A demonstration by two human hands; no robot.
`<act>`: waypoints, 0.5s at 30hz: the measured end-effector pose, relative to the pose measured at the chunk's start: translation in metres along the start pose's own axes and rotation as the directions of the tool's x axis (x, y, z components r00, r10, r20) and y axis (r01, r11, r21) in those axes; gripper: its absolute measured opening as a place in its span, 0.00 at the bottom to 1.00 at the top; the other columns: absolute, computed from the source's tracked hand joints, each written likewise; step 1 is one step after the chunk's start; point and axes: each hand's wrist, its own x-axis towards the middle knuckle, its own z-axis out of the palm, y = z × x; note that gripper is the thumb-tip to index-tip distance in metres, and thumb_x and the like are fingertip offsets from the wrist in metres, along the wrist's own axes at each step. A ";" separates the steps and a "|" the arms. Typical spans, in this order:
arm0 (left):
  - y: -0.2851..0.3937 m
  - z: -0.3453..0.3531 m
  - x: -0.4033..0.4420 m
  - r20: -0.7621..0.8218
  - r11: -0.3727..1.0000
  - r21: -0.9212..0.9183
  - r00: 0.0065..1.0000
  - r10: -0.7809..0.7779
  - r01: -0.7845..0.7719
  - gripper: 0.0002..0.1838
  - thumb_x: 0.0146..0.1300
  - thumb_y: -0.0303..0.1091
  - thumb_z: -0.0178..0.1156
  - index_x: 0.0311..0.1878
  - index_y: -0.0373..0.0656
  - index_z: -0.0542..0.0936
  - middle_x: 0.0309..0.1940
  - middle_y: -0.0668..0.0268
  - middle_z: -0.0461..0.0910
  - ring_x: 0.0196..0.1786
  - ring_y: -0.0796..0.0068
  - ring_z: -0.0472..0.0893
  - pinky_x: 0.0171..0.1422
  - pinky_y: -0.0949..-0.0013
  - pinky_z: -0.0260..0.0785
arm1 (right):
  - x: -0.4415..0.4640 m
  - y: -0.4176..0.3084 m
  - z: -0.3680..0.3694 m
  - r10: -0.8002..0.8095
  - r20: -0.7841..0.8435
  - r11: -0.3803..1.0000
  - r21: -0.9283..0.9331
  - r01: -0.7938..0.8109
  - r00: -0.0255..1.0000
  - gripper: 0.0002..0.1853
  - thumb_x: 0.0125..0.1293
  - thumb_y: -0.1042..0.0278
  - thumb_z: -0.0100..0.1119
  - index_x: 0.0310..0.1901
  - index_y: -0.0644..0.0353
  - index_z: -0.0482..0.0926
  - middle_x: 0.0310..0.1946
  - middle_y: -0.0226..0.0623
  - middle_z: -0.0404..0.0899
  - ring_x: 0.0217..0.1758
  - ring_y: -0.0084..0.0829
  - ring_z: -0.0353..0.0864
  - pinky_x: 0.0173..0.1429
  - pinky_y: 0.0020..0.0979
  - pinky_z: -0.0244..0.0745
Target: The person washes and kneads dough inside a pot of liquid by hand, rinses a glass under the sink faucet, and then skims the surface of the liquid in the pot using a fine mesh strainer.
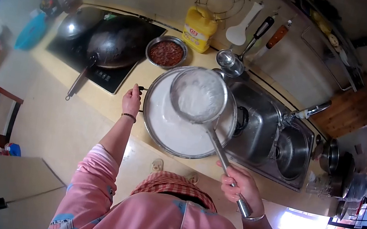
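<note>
A wide metal pot (166, 135) full of white liquid stands on the counter in front of me. My left hand (132, 101) is closed around the pot's handle on its left side. Over the pot is a large round ladle or strainer (198, 95) with white liquid in its bowl; whether its bottom touches the liquid is hard to tell. My right hand (241, 188) grips its long metal handle, fingers wrapped round it. Behind the pot sits a metal bowl (166, 52) of red-brown food, beside a yellow jug (199, 29).
On the left, a wok (118, 43) and a domed lid (79, 24) rest on a black cooktop (107, 83). To the right is a double steel sink (257, 125) with a faucet (307, 111). Utensils hang on the wall, including a white spatula (237, 34).
</note>
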 end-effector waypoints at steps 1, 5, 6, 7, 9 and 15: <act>-0.001 -0.001 0.000 -0.001 1.000 0.002 1.000 -0.001 0.001 0.23 0.62 0.51 0.49 0.27 0.38 0.74 0.15 0.73 0.66 0.18 0.85 0.64 0.21 0.80 0.56 | 0.000 0.001 0.003 -0.033 -0.037 0.999 -0.034 0.032 0.999 0.15 0.68 0.65 0.40 0.54 0.58 0.65 0.22 0.23 0.61 0.14 0.11 0.55 0.13 0.14 0.54; 0.001 0.001 0.001 0.007 1.000 0.011 1.000 -0.010 0.009 0.23 0.62 0.51 0.49 0.27 0.38 0.74 0.15 0.73 0.66 0.18 0.85 0.64 0.21 0.80 0.56 | -0.002 -0.003 0.003 -0.029 -0.075 0.993 -0.114 0.021 0.997 0.15 0.68 0.65 0.40 0.54 0.58 0.65 0.21 0.23 0.61 0.14 0.11 0.55 0.14 0.15 0.53; 0.001 0.000 0.000 0.004 1.000 0.017 1.000 -0.026 0.026 0.23 0.62 0.52 0.49 0.27 0.38 0.74 0.15 0.73 0.66 0.18 0.85 0.64 0.21 0.80 0.56 | -0.002 -0.002 0.004 -0.028 -0.076 0.993 -0.117 0.019 0.997 0.15 0.68 0.65 0.40 0.54 0.58 0.65 0.21 0.23 0.61 0.14 0.11 0.55 0.14 0.15 0.53; 0.000 0.000 0.000 0.000 0.999 0.015 1.000 -0.028 0.028 0.23 0.62 0.52 0.49 0.27 0.38 0.74 0.15 0.73 0.66 0.18 0.85 0.64 0.21 0.80 0.56 | -0.001 -0.001 0.007 -0.067 -0.092 0.990 -0.127 0.055 0.994 0.15 0.68 0.65 0.40 0.54 0.58 0.65 0.21 0.23 0.61 0.14 0.11 0.56 0.14 0.15 0.53; -0.003 0.000 0.001 0.004 1.000 -0.004 1.000 0.026 -0.026 0.23 0.62 0.52 0.49 0.27 0.38 0.74 0.15 0.73 0.66 0.17 0.85 0.64 0.21 0.80 0.56 | 0.000 0.001 0.007 -0.106 -0.105 0.987 -0.133 0.092 0.989 0.15 0.68 0.65 0.40 0.54 0.57 0.65 0.21 0.23 0.61 0.14 0.11 0.56 0.14 0.15 0.53; -0.005 0.000 0.003 -0.008 0.999 0.009 0.999 0.039 -0.039 0.23 0.62 0.52 0.49 0.26 0.38 0.74 0.15 0.72 0.67 0.17 0.84 0.64 0.21 0.79 0.57 | 0.001 0.001 0.007 -0.076 -0.079 0.992 -0.103 0.067 0.994 0.15 0.68 0.67 0.40 0.55 0.58 0.64 0.20 0.24 0.61 0.13 0.12 0.55 0.14 0.15 0.53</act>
